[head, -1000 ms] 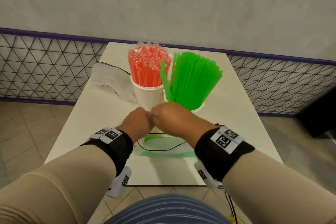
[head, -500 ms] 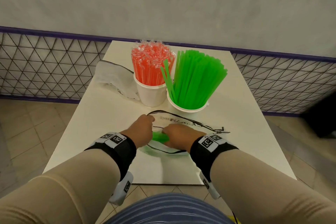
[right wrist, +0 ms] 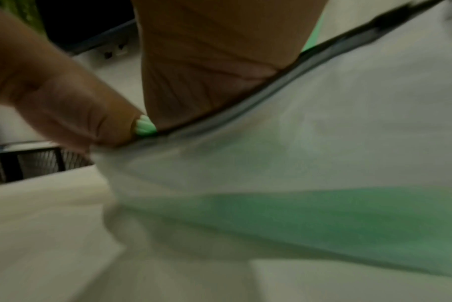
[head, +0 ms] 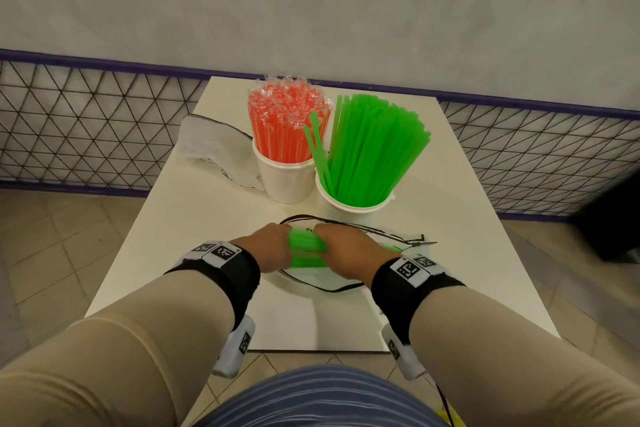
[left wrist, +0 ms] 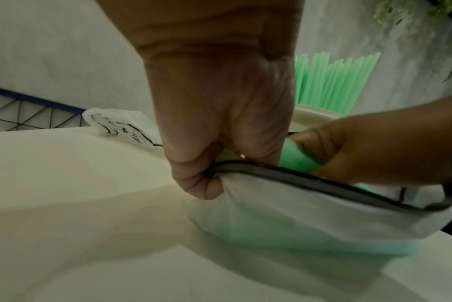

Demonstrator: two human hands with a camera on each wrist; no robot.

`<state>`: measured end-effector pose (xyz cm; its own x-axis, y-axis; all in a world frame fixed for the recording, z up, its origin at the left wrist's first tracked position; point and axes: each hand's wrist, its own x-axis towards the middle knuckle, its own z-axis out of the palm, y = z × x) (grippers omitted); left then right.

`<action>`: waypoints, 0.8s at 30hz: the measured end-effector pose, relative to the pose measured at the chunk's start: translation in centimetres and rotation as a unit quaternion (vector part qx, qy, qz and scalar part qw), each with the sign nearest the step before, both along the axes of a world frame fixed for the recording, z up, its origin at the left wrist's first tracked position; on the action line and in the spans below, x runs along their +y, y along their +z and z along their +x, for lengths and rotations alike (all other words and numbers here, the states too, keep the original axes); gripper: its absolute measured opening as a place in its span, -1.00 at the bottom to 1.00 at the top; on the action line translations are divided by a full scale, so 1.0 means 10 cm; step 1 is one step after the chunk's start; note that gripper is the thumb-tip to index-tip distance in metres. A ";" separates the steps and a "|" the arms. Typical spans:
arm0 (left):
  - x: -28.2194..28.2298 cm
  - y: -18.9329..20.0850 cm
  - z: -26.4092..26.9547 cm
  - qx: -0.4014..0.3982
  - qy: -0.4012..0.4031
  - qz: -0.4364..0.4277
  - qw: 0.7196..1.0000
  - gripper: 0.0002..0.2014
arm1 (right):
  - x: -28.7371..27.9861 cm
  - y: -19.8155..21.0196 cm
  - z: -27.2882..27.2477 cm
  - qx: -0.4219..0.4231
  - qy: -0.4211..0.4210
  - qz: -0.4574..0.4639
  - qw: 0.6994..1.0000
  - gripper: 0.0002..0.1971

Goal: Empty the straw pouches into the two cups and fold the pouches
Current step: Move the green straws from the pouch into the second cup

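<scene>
I have both hands in the open pouch (head: 313,282), which lies on the table (head: 180,218) just in front of the green cup (head: 353,215). My left hand (head: 265,248) pinches the pouch's black-trimmed rim, thumb and curled fingers closed on the fabric. My right hand (head: 346,255) is curled round a bundle of green straws (head: 306,248) at the mouth.

To do this pull well, I judge the left should keep the rim taut and low so the mouth stays wide, while the right draws the bundle out along its length, not up, so no ends snag the trim. More green shows through the fabric, so I expect another grab is needed.

The red cup (head: 285,180) is full of wrapped straws, and the other pouch (head: 211,146) lies crumpled, unfolded, left of it.

The head view hides both grips behind knuckles. The left wrist view shows the pinch on the rim plainly. The right wrist view, though blurred, shows straw ends poking out by my thumb and the green mass low in the pouch.
</scene>
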<state>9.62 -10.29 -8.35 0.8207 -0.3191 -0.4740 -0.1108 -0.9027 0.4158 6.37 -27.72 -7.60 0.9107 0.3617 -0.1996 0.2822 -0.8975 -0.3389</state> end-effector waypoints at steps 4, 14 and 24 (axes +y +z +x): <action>0.00 0.03 0.01 0.005 0.046 -0.035 0.998 -0.77 | 0.00 0.19 0.05 -0.007 0.021 0.033 0.999 -0.84; -0.08 0.04 0.05 -0.024 0.089 0.031 0.995 -0.67 | 0.12 1.21 0.09 -0.041 -0.134 0.345 0.928 -0.71; -0.39 0.43 0.04 -0.329 0.062 -0.016 0.942 -0.62 | -0.17 2.06 0.39 -0.280 -0.251 0.551 0.745 -0.87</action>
<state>9.97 -14.21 -4.02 0.9654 -0.2065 0.1591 -0.2485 -0.9136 0.3218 10.22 -29.46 12.99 0.8149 -0.3898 0.4290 0.3791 -0.2015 -0.9032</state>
